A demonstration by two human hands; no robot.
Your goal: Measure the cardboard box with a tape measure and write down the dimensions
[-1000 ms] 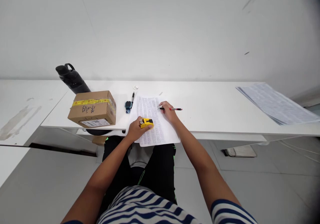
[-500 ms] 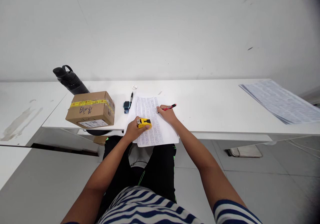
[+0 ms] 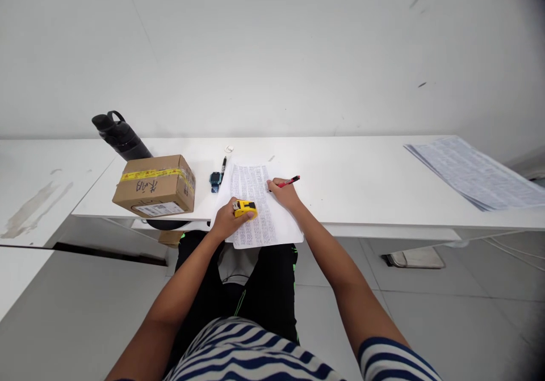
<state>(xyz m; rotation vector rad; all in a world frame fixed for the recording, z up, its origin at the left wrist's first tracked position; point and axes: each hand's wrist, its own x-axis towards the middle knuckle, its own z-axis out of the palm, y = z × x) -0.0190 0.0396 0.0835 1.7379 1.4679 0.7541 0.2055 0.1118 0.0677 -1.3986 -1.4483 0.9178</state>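
Observation:
My left hand (image 3: 227,219) is closed around a yellow tape measure (image 3: 246,208) with a black patch on top, resting over the lower left part of a written sheet of paper (image 3: 272,227). On the sheet's right side lies my right hand (image 3: 286,193), its fingers pinching a red and black pen (image 3: 289,182). The pen's tip end is hidden by the fingers, near the rightmost column of writing. Columns of small dense marks cover the sheet's left and middle, and its near edge hangs over the table's front.
A taped cardboard box (image 3: 155,185) stands left, with a black bottle (image 3: 123,137) behind it. Between box and paper lie a smartwatch (image 3: 215,179) and another pen (image 3: 223,164). Stacked written sheets (image 3: 477,174) lie far right on the white table (image 3: 357,188).
The red pen swung from lying nearly level, loose between the fingers, to a firmer slanted grip with its end pointing up and right. The left hand kept the tape measure.

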